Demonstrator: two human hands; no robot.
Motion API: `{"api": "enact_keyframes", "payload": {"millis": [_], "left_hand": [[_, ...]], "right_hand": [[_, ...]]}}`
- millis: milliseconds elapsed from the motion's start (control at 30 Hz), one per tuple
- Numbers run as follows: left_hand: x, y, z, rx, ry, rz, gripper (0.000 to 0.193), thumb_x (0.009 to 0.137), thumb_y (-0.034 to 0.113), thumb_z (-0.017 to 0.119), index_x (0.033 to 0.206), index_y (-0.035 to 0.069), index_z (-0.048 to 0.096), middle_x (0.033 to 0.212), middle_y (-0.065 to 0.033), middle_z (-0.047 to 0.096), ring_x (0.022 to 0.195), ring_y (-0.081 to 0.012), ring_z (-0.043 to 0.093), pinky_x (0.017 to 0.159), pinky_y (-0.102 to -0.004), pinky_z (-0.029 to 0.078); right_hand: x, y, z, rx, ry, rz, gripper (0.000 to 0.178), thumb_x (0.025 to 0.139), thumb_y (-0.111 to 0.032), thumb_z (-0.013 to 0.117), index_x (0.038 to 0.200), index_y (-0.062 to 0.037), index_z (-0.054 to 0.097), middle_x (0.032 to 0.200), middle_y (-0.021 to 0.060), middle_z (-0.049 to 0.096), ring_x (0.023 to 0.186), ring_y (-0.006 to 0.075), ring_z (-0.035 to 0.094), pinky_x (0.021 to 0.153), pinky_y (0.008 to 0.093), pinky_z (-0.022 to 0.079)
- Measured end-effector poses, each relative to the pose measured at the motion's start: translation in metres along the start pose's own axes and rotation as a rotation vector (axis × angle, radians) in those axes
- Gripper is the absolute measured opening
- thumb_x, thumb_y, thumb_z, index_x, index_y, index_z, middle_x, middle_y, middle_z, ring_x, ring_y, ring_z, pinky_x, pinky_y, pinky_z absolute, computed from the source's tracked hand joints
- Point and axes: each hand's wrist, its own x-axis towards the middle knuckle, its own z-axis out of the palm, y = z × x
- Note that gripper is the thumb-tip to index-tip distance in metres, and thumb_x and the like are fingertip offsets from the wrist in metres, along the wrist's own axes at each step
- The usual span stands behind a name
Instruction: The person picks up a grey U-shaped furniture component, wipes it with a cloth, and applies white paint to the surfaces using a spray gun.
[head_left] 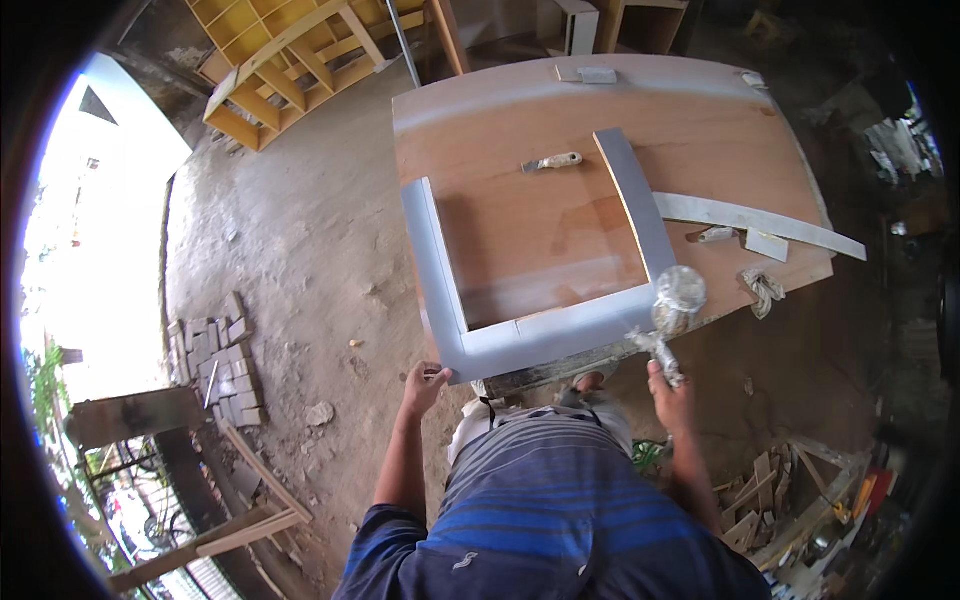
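A U-shaped wooden frame (pixel 560 320), coated grey, lies on a plywood-topped table with its open side facing away from me. My left hand (pixel 424 388) is closed at the frame's near left corner, its fingers curled against the edge. In my right hand (pixel 672 402) is a paint-spattered spray gun (pixel 658 352), gripped by its handle. The gun's round cup (pixel 681 295) is above the frame's near right corner. I cannot make out any spray leaving the nozzle.
The plywood top (pixel 520 230) bears a putty knife (pixel 555 162), a long pale strip (pixel 750 220), a small white block (pixel 767 245), a rag (pixel 763 292) and another block (pixel 588 75). Yellow shelving (pixel 290 70) stands far left. Stacked bricks (pixel 222 370) and scrap wood (pixel 765 490) lie on the floor.
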Motion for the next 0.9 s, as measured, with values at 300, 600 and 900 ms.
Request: {"api": "enact_keyframes", "payload": {"millis": [300,600,900], "left_hand": [[-0.043,0.014,0.058,0.164,0.519,-0.193,0.038,0.091,0.026,0.075,0.113,-0.002,0.062,0.098,-0.0156,0.074,0.086,-0.0245,0.071,0.079,-0.0376,0.055],[-0.07,0.055,0.104,0.319,0.535,-0.148,0.068,0.084,0.022,0.081,0.139,-0.001,0.048,0.126,-0.0187,0.065,0.111,-0.0312,0.067,0.093,-0.0416,0.054],[-0.038,0.03,0.078,-0.448,0.502,-0.331,0.046,0.095,0.032,0.07,0.13,0.005,0.055,0.123,-0.011,0.065,0.115,-0.022,0.061,0.087,-0.0393,0.052]], "right_hand": [[0.094,0.012,-0.101,0.096,-0.259,-0.061,0.034,0.105,-0.034,0.059,0.118,-0.0032,0.066,0.077,0.0044,0.066,0.076,0.0156,0.065,0.072,0.0332,0.051],[0.116,0.031,-0.109,0.062,-0.405,-0.015,0.033,0.105,-0.033,0.058,0.118,-0.0042,0.067,0.084,0.0024,0.071,0.067,0.0099,0.056,0.062,0.0315,0.046],[0.085,-0.012,-0.073,0.094,-0.47,-0.022,0.031,0.106,-0.03,0.056,0.118,-0.0034,0.067,0.082,0.0003,0.07,0.054,0.0057,0.044,0.05,0.029,0.037]]}}
